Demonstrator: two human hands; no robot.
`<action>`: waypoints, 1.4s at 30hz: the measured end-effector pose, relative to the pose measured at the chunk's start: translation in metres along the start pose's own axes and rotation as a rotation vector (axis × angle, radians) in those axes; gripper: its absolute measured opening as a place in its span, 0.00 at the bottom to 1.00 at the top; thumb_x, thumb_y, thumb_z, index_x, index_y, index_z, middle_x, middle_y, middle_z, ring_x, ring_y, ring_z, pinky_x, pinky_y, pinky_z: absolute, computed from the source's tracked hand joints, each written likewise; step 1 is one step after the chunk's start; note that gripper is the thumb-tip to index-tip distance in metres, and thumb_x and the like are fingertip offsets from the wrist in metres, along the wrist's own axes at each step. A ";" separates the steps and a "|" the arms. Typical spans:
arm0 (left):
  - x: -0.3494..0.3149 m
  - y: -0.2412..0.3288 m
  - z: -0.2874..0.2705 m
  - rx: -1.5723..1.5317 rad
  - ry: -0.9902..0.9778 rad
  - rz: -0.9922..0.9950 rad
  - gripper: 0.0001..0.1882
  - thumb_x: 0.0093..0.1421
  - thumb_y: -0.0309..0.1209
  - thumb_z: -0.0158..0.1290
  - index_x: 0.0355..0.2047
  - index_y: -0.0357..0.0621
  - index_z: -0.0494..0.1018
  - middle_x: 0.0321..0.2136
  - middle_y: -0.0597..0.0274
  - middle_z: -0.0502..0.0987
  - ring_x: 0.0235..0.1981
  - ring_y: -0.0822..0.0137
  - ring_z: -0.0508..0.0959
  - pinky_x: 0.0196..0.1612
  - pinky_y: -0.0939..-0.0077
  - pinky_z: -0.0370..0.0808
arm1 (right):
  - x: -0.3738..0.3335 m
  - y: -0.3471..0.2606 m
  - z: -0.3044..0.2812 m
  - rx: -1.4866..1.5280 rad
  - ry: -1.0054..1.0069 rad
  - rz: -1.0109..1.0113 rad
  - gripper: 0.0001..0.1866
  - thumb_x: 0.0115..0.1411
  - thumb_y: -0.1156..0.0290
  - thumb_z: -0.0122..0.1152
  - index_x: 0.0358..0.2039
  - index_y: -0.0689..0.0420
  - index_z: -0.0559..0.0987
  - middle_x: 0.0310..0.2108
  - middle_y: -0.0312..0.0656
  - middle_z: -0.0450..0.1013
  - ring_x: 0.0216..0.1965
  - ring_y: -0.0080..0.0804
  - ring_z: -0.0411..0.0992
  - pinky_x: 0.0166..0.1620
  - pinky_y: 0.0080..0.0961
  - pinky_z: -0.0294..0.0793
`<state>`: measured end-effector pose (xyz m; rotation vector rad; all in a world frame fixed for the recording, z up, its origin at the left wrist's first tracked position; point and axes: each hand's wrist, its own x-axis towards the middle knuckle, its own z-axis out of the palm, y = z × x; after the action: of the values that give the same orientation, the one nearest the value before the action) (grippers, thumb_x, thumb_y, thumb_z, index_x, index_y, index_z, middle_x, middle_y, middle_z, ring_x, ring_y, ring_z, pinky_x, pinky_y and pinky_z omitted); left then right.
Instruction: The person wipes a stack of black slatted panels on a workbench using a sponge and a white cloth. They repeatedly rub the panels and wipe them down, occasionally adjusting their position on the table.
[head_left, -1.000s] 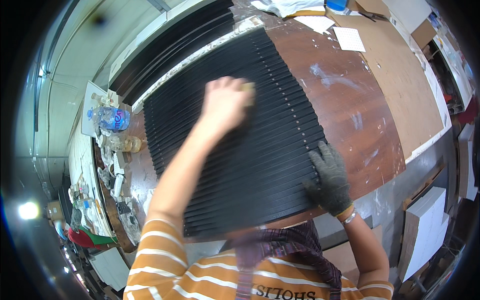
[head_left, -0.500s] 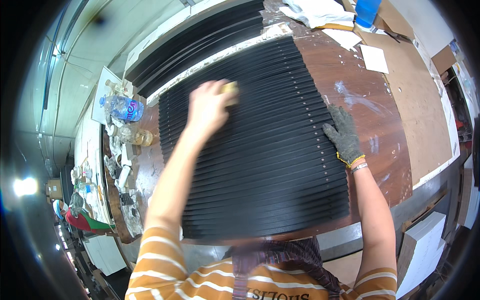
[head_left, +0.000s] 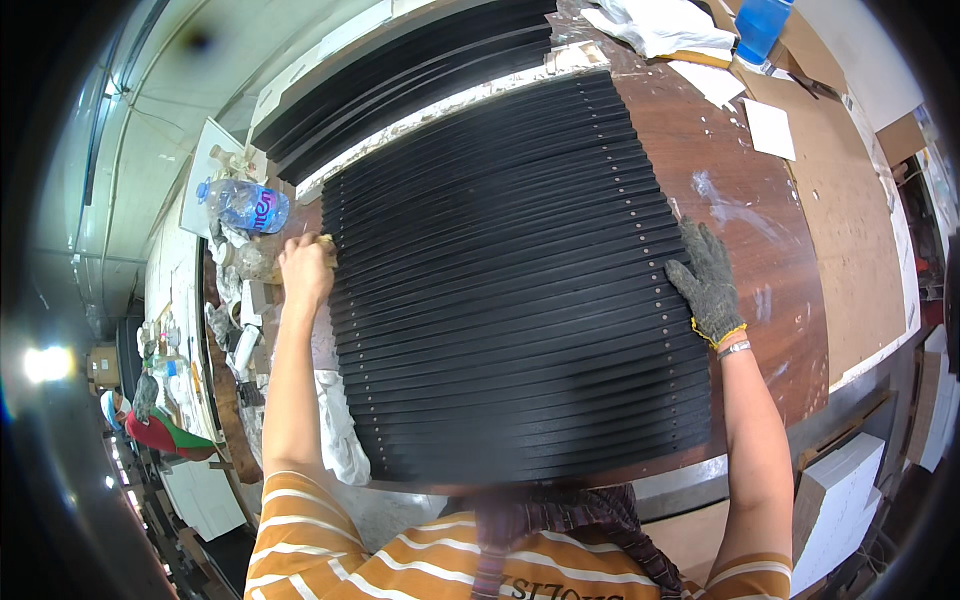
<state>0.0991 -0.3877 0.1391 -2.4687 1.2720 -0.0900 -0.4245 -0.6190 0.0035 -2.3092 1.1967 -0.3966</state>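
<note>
1. My left hand [head_left: 305,270], bare, is closed around a small yellowish pad [head_left: 326,239], mostly hidden by my fingers, at the left edge of the pleated black bellows cover [head_left: 500,285].
2. My right hand [head_left: 710,282], in a dark grey knit glove, holds nothing visible; it lies palm down, thumb spread, at the cover's right edge, apparently steadying it.
3. The cover lies spread on the brown tabletop [head_left: 790,340] directly before me, its pleats running crosswise; a row of small pale dots [head_left: 656,277] follows each side.
4. Step in hand, in my judgement: working the pad across the pleats, at the left end of a stroke. The next move calls for light, even pressure along the folds, with the right side held.
5. Beyond the cover's far edge: a white-crusted bar [head_left: 450,108], then further black pleated material [head_left: 420,85].
6. Left: a clear plastic bottle [head_left: 248,206] lying tilted, and a cloudy jar [head_left: 258,262] near my left hand.
7. Right: a cardboard sheet [head_left: 855,230].
</note>
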 end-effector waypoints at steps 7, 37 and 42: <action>0.020 0.186 -0.039 -0.422 0.462 0.626 0.20 0.52 0.18 0.57 0.44 0.50 0.83 0.57 0.59 0.77 0.60 0.52 0.74 0.64 0.56 0.71 | 0.004 0.000 -0.002 0.028 -0.026 0.024 0.38 0.66 0.52 0.60 0.73 0.52 0.64 0.75 0.43 0.57 0.77 0.47 0.47 0.76 0.43 0.44; -0.002 0.144 -0.037 -0.369 0.546 0.506 0.19 0.52 0.18 0.58 0.43 0.47 0.84 0.52 0.53 0.80 0.51 0.51 0.80 0.58 0.55 0.77 | 0.006 0.010 0.004 0.078 -0.005 0.013 0.37 0.67 0.53 0.59 0.72 0.54 0.64 0.74 0.47 0.58 0.76 0.51 0.49 0.76 0.44 0.44; -0.027 0.183 -0.031 -0.435 0.377 0.647 0.20 0.53 0.22 0.61 0.47 0.54 0.83 0.59 0.62 0.76 0.64 0.57 0.71 0.68 0.53 0.64 | 0.010 0.016 0.003 0.031 -0.053 -0.013 0.35 0.68 0.55 0.56 0.72 0.54 0.64 0.75 0.46 0.57 0.76 0.50 0.48 0.76 0.44 0.41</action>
<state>-0.0658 -0.4723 0.1080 -2.2869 2.4132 -0.1248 -0.4283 -0.6338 -0.0072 -2.2880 1.1430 -0.3542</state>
